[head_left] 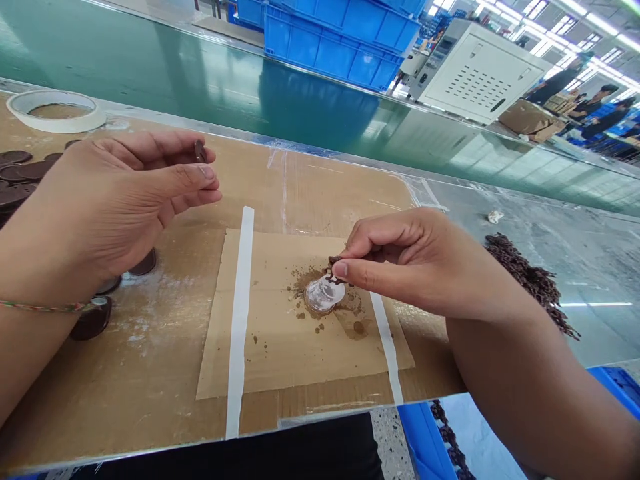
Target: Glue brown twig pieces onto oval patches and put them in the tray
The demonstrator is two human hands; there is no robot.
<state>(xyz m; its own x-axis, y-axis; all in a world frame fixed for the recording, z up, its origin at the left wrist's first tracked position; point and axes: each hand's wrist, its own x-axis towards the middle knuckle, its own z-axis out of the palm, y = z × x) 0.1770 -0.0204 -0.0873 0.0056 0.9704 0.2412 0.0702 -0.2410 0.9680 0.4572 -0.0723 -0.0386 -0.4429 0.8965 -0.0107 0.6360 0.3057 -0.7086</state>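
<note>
My left hand is raised over the left of the table, thumb and fingers closed on a small dark brown flat piece seen edge-on. My right hand pinches a small dark brown openwork piece between thumb and forefinger. That piece is just above or touching a small round clear dish with something whitish in it; I cannot tell which. Wet brown spots surround the dish on a cardboard sheet. Dark brown oval pieces lie beneath my left wrist.
White tape strips cross the sheet. More brown ovals and a tape roll are at left. A heap of dark brown small parts lies at right. Behind runs a green belt with blue crates beyond; people stand far off.
</note>
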